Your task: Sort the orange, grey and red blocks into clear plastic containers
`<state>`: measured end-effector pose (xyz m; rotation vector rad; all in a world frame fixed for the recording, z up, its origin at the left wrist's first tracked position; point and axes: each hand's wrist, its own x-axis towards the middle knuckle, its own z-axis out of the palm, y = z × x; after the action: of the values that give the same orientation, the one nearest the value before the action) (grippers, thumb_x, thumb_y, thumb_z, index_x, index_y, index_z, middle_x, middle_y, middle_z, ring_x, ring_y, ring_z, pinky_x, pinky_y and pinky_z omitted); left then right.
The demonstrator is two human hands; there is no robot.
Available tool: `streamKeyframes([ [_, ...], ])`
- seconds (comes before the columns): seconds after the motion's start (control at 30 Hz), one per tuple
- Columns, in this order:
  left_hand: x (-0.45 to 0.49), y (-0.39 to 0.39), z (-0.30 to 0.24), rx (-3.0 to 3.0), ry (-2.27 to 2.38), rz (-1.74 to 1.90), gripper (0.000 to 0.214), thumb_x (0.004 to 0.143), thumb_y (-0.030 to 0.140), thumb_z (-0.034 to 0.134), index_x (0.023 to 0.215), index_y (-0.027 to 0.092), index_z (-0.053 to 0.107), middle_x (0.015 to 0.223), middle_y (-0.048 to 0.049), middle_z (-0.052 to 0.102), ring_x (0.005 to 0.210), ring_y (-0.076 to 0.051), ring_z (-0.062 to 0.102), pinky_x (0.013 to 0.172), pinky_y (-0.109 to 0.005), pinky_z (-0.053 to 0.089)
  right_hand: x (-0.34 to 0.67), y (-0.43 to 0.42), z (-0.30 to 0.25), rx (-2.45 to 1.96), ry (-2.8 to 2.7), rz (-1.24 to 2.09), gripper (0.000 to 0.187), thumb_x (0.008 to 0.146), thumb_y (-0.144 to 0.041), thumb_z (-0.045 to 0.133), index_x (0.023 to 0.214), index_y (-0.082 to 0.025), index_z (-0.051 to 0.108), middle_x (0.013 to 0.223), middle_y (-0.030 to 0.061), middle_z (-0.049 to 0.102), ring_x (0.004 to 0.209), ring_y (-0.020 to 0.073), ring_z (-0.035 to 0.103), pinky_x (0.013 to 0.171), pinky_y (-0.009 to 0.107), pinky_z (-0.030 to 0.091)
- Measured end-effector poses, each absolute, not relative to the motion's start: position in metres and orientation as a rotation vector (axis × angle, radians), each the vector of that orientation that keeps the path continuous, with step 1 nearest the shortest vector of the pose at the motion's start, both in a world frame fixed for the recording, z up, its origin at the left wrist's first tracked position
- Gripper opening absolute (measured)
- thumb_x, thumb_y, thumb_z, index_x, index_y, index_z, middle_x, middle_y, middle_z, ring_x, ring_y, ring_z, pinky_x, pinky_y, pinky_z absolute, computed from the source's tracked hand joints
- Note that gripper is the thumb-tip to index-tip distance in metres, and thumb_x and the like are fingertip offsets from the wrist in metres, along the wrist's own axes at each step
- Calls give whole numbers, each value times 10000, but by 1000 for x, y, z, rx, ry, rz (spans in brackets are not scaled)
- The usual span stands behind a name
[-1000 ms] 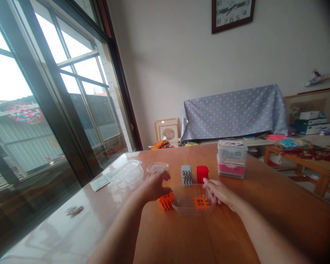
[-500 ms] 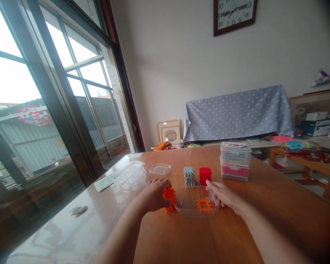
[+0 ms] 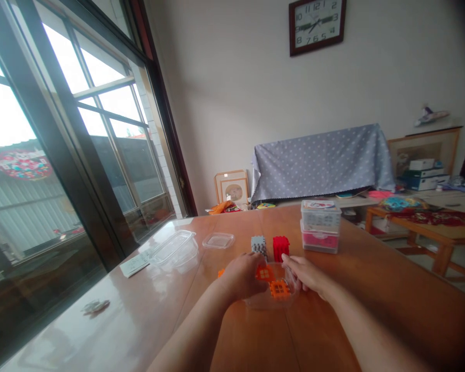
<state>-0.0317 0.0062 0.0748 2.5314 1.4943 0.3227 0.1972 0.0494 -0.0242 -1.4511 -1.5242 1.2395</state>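
Note:
My left hand (image 3: 244, 276) is closed on an orange waffle block (image 3: 263, 272) and holds it over a clear plastic container (image 3: 290, 294) on the wooden table (image 3: 372, 289). Another orange block (image 3: 279, 289) lies inside the container. My right hand (image 3: 308, 276) rests on the container's right rim, fingers curled against it. A bit of an orange block stack (image 3: 220, 272) shows behind my left wrist. A grey block stack (image 3: 258, 245) and a red block stack (image 3: 281, 247) stand just beyond the container.
Two stacked lidded boxes (image 3: 320, 232) stand at the right rear. An empty clear tub (image 3: 174, 249), a loose lid (image 3: 218, 241) and a paper slip (image 3: 134, 264) lie at the left near the window. A small wrapper (image 3: 95, 307) lies on the glossy left edge.
My left hand took an orange block from the stack at the left and carried it rightward over the container. My right hand stayed on the container's rim.

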Motion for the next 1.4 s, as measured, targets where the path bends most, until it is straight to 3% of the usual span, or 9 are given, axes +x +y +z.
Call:
streamKeyframes([
  [0.27,0,27,38,2373,1484,122,523,671,437,791,1142,255,654,1104,-59,720,939,-283,679,774,-354,525,199,53,-28,-1418,-1558,1209,579,953,-728,387,952,-193,606,610,-17,589,444,122,550,371,200,293],
  [0.4,-3,31,32,2379,1469,185,476,719,378,751,1161,240,642,1134,-66,707,955,-260,667,769,-323,508,200,51,-27,-1398,-1563,1221,579,944,-741,390,919,-199,592,613,-21,581,455,123,555,380,199,300],
  [0.6,-5,33,27,2393,1536,142,221,790,220,603,1000,217,672,933,-48,716,819,-209,633,699,-290,465,200,46,-19,-1453,-1556,1228,484,944,-671,464,872,-204,572,556,-37,543,439,106,505,396,195,274],
  [0.8,2,32,29,2380,1519,64,41,742,229,681,761,193,690,679,-39,630,757,-220,601,724,-310,465,197,44,-19,-1431,-1570,1211,304,949,-482,509,866,-201,586,534,-58,501,417,91,468,385,191,265],
  [0.93,5,30,30,2386,1481,111,45,721,209,685,684,190,666,607,-28,583,751,-219,595,711,-295,459,197,46,-23,-1395,-1575,1216,295,941,-471,512,833,-202,565,532,-59,508,413,91,462,400,195,296],
  [1.2,-28,20,54,2364,1444,428,184,833,181,525,944,205,670,851,-33,706,745,-172,611,649,-253,459,197,50,-24,-1361,-1550,1214,456,940,-646,462,812,-212,522,532,-52,521,413,104,473,399,209,255],
  [1.4,-91,23,83,2301,1468,668,190,836,199,549,988,185,660,965,-50,720,856,-188,667,728,-273,522,196,51,-25,-1412,-1532,1211,528,947,-685,403,942,-190,586,538,-42,533,421,107,468,418,213,261],
])
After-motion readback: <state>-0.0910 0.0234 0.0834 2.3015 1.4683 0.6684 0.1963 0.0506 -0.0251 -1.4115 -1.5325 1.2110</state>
